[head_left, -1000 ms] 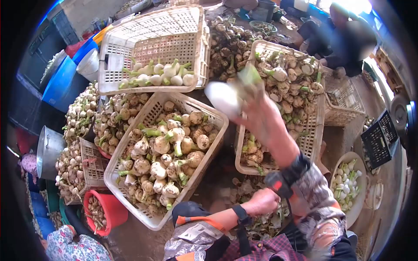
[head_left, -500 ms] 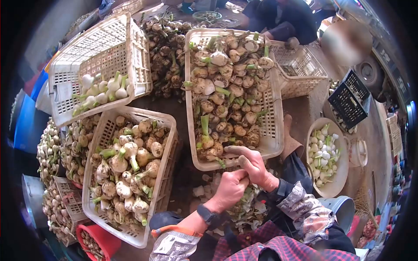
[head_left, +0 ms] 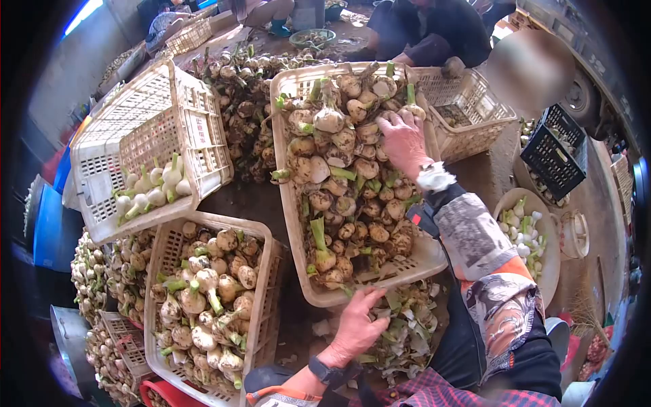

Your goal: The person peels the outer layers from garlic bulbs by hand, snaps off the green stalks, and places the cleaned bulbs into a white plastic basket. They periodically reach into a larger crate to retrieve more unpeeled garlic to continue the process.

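Observation:
My right hand (head_left: 405,144) lies over the garlic bulbs (head_left: 366,169) at the upper right of the large plastic crate (head_left: 288,224). Its fingers are stretched forward and touch bulbs beside one with a green stem (head_left: 411,102). Just in front of the crate's near edge, my left hand (head_left: 356,325) is held with curled fingers. Whatever may be in its grip is too small or hidden to name. Beneath and right of it spreads a heap of peeled skins and leaf scraps (head_left: 407,325).
A second crate (head_left: 261,312) of unpeeled garlic stands left, below a tilted crate (head_left: 186,129) holding clean white bulbs. Right of my arm is a basin (head_left: 549,271) of peeled garlic, with a black crate (head_left: 553,152) behind. A person (head_left: 434,30) crouches beyond the large crate.
My hands were together over the near edge of the crate and have separated. The right one has reached forward onto the bulbs; the left has dropped slightly nearer me. The view has shifted.

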`<state>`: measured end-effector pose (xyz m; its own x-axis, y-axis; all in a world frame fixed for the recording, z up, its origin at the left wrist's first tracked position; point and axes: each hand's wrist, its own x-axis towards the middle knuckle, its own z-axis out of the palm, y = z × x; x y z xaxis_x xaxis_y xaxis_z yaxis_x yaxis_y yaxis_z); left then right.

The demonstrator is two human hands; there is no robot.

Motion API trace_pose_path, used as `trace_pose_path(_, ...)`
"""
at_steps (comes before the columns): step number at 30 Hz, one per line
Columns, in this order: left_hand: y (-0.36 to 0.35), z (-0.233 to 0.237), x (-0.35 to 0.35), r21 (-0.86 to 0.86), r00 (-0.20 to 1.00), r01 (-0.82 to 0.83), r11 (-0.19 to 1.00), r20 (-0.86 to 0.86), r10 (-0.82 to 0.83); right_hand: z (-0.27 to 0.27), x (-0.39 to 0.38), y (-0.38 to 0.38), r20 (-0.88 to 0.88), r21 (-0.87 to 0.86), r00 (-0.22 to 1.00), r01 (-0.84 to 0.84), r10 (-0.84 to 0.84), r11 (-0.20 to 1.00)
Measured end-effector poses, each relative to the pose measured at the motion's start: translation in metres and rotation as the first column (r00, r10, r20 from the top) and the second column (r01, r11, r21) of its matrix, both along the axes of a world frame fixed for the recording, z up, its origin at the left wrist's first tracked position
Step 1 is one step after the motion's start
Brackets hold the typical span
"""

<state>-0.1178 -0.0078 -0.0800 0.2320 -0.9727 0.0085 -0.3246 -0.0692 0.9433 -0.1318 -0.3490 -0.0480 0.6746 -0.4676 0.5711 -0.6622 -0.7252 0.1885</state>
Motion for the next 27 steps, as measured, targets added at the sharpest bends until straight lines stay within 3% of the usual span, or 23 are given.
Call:
trace_pose_path(1, 0.001, 0.001, 0.000, 0.011, 1.000, 0.014, 1.000, 0.005, -0.014, 0.002, 0.000, 0.000, -0.006, 0.061, 1.000, -0.005, 0.005, 0.998)
trace_pose_path(3, 0.000, -0.002, 0.003, 0.180, 0.938, 0.035, 0.983, -0.345, 0.030, 0.010, -0.003, 0.002, -0.028, 0.173, 0.999, -0.015, 0.020, 0.985)
trace_pose_path(4, 0.001, -0.005, 0.003, 0.256, 0.857, 0.072, 0.964, -0.510, 0.071, 0.007, -0.009, 0.010, 0.119, 0.054, 0.985, -0.135, 0.127, 0.989)
trace_pose_path(5, 0.000, -0.006, 0.003, 0.203, 0.821, -0.006, 0.979, -0.558, 0.121, 0.011, -0.018, 0.029, 0.202, 0.032, 0.966, -0.174, 0.164, 0.984)
trace_pose_path(7, -0.008, 0.004, 0.006, -0.012, 0.920, -0.225, 0.974, -0.333, 0.208, 0.020, -0.043, 0.075, 0.219, 0.307, 0.975, -0.107, 0.039, 0.946)
trace_pose_path(8, -0.012, 0.016, 0.012, -0.124, 0.966, -0.255, 0.959, -0.072, 0.247, 0.025, -0.056, 0.098, 0.259, 0.367, 0.963, -0.173, 0.079, 0.914)
trace_pose_path(9, -0.016, 0.026, 0.016, -0.255, 0.937, -0.249, 0.934, 0.181, 0.299, 0.040, -0.065, 0.129, 0.275, 0.470, 0.957, -0.215, 0.089, 0.856)
trace_pose_path(11, -0.022, 0.037, 0.011, -0.339, 0.885, -0.250, 0.907, 0.301, 0.356, 0.043, -0.077, 0.173, 0.180, 0.581, 0.955, -0.295, 0.234, 0.759)
trace_pose_path(13, -0.017, 0.005, 0.016, -0.211, 0.983, -0.140, 0.967, 0.089, 0.162, 0.041, -0.082, 0.212, 0.224, 0.659, 0.927, -0.373, 0.302, 0.653)
trace_pose_path(14, -0.014, 0.003, 0.014, -0.176, 0.986, -0.126, 0.976, -0.126, 0.105, 0.039, -0.084, 0.223, 0.364, 0.609, 0.880, -0.472, 0.305, 0.637)
trace_pose_path(15, -0.013, 0.004, 0.013, -0.122, 0.924, -0.200, 0.972, -0.353, 0.146, 0.037, -0.086, 0.230, 0.496, 0.543, 0.811, -0.569, 0.311, 0.618)
trace_pose_path(16, -0.012, 0.009, 0.012, -0.049, 0.808, -0.259, 0.965, -0.558, 0.189, 0.041, -0.095, 0.235, 0.615, 0.669, 0.770, -0.623, 0.169, 0.405)
trace_pose_path(18, -0.012, 0.022, 0.009, 0.032, 0.520, -0.321, 0.947, -0.830, 0.204, 0.028, -0.110, 0.246, 0.577, 0.651, 0.809, -0.539, 0.113, 0.535)
trace_pose_path(19, -0.012, 0.025, 0.007, 0.034, 0.501, -0.304, 0.952, -0.844, 0.190, 0.021, -0.116, 0.254, 0.559, 0.636, 0.825, -0.492, 0.085, 0.594)
trace_pose_path(20, -0.011, 0.028, 0.003, 0.037, 0.483, -0.284, 0.958, -0.857, 0.177, 0.017, -0.119, 0.266, 0.653, 0.731, 0.756, -0.613, -0.046, 0.300)
trace_pose_path(21, -0.010, 0.030, 0.000, 0.040, 0.466, -0.261, 0.964, -0.870, 0.163, 0.014, -0.119, 0.274, 0.683, 0.707, 0.723, -0.618, -0.105, 0.345)
trace_pose_path(23, -0.011, 0.020, 0.000, 0.028, 0.441, -0.287, 0.958, -0.883, 0.158, 0.002, -0.116, 0.278, 0.662, 0.585, 0.750, -0.510, -0.007, 0.630)
trace_pose_path(27, -0.007, 0.017, 0.011, 0.038, 0.354, -0.312, 0.949, -0.923, 0.153, -0.002, -0.112, 0.285, 0.588, 0.493, 0.802, -0.461, 0.108, 0.738)
